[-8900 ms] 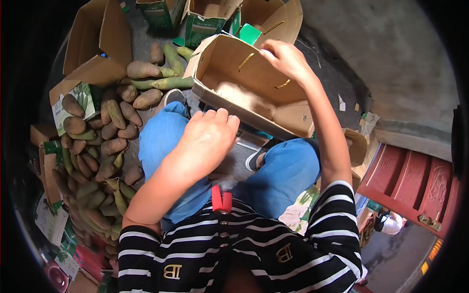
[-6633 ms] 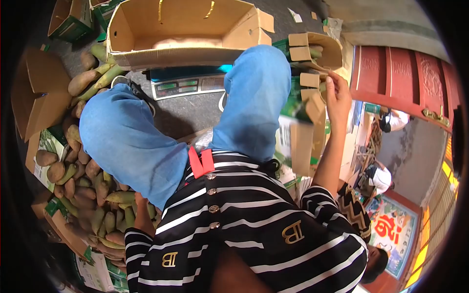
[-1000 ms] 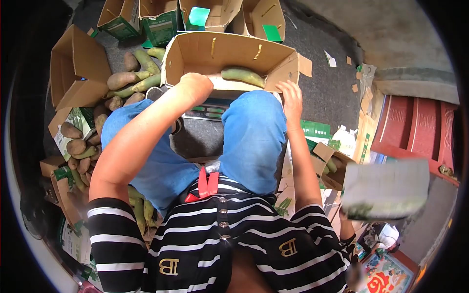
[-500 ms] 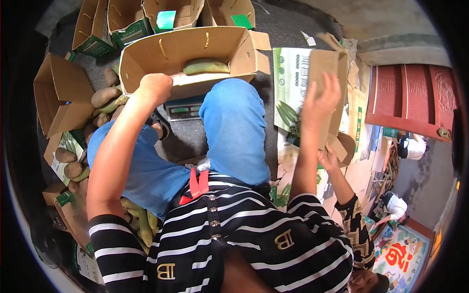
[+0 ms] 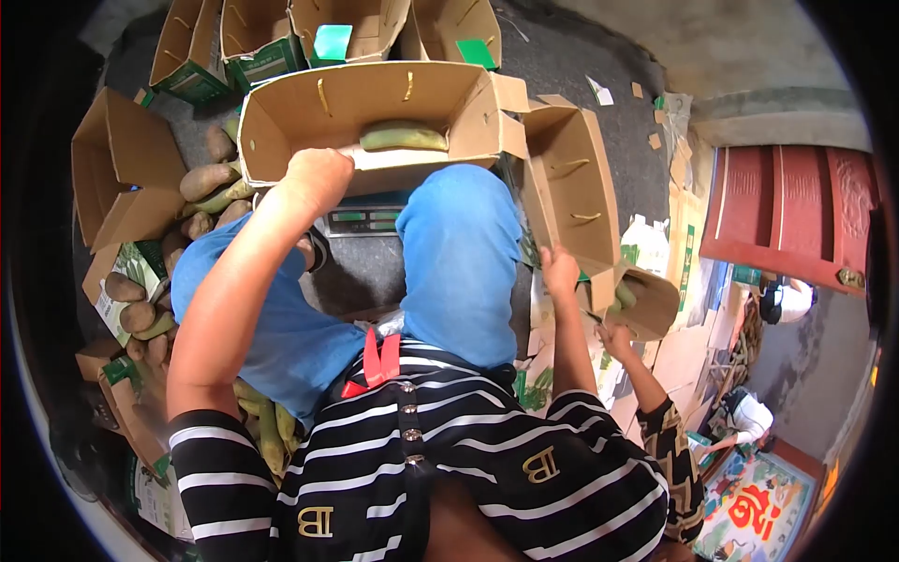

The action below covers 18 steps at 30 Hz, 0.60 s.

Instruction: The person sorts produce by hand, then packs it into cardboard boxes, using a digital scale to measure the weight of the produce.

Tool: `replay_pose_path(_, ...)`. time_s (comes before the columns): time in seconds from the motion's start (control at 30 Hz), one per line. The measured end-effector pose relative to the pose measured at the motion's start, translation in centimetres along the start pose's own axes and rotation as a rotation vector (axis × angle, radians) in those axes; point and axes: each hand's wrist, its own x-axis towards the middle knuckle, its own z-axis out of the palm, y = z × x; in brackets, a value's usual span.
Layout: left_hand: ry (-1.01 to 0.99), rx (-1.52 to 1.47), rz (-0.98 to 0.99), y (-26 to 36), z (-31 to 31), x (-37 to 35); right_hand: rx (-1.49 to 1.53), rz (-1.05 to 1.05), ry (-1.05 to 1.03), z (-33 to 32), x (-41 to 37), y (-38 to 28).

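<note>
My left hand is closed over the near rim of a long, open cardboard box in front of my knees. Inside it lies one pale green, thick, long vegetable, and two yellow cord handles show on the far wall. Under this box a scale with a display partly shows. My right hand grips the near edge of a second open cardboard box at the right, which also has yellow cords and has no contents that I can see.
Several open boxes stand along the back. Brownish tubers and green vegetables lie at the left, near another open box. A co-worker's hand is at the lower right, beside a box holding something green.
The right-hand box has turned so its opening faces up and stands against the first box. My right hand has come down to its near edge. The co-worker's hand has moved lower, away from it.
</note>
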Motion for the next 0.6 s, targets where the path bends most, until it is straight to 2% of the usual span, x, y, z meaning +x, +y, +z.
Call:
replay_pose_path(0.03,0.004,0.006,-0.001,-0.1,0.1,0.1,0.061,-0.01,0.066,-0.6,0.8,0.3)
replay_pose_path(0.07,0.012,-0.012,0.032,-0.3,0.7,0.3,0.151,-0.029,0.236,-0.5,2.1,1.0)
replay_pose_path(0.2,0.01,0.023,0.011,0.6,-0.5,-0.2,0.358,-0.075,0.322,-5.1,8.5,-0.3)
replay_pose_path(0.33,0.002,0.004,0.005,1.0,-0.8,0.0,0.21,-0.113,0.39,-8.3,17.2,-4.9)
replay_pose_path(0.47,-0.032,0.006,0.016,1.0,-0.8,0.3,0.136,-0.04,0.373,-11.7,24.2,-13.4)
replay_pose_path(0.53,-0.04,0.006,0.021,1.1,-1.0,0.3,0.084,0.046,0.315,-11.4,26.9,-17.1)
replay_pose_path(0.6,-0.048,0.007,0.023,1.1,-1.0,0.4,0.093,-0.013,0.211,-9.3,29.5,-19.1)
